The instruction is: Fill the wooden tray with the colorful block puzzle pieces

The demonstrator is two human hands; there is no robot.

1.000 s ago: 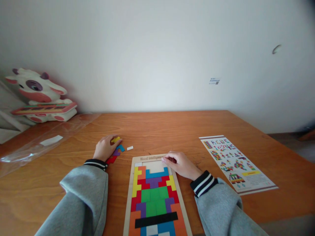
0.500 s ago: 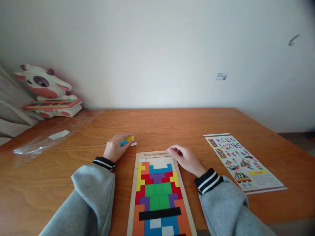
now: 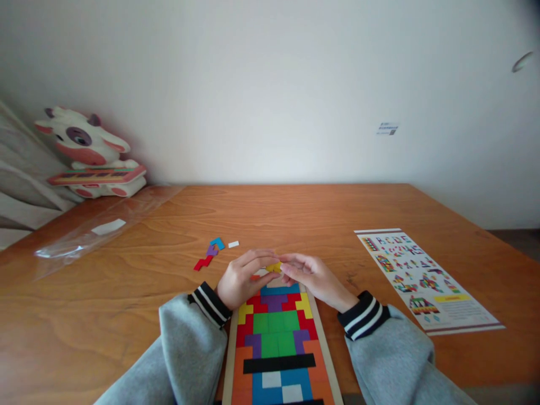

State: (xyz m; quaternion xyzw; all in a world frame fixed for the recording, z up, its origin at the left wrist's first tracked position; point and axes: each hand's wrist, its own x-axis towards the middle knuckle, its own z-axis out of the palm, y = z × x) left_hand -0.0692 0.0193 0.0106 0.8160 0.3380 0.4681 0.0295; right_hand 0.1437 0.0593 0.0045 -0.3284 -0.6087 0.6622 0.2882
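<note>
A yellow puzzle piece (image 3: 274, 267) is held between both hands above the far end of a wooden puzzle board (image 3: 230, 360). My left hand (image 3: 246, 277) pinches it from the left, thumb below and fingers on top. From the other side my right hand (image 3: 314, 277) grips its right end, fingertips closed. Coloured block pieces fill the board, among them green pieces (image 3: 276, 323), a purple piece (image 3: 274, 304) and a long black bar (image 3: 279, 363). My hands hide most of the board's far end.
Loose on the table (image 3: 139, 315) lie a blue piece (image 3: 217, 243), a purple piece (image 3: 212, 251), a red piece (image 3: 203, 262) and a white piece (image 3: 233, 244). A pattern sheet (image 3: 426, 281) is at right. Clear plastic packaging (image 3: 80, 242) and a cow keyboard toy (image 3: 97, 154) are at left.
My left hand has brought the yellow piece from the loose pieces rightward to the board's far end. My right hand has closed on it too. The blue, purple and red pieces are now uncovered.
</note>
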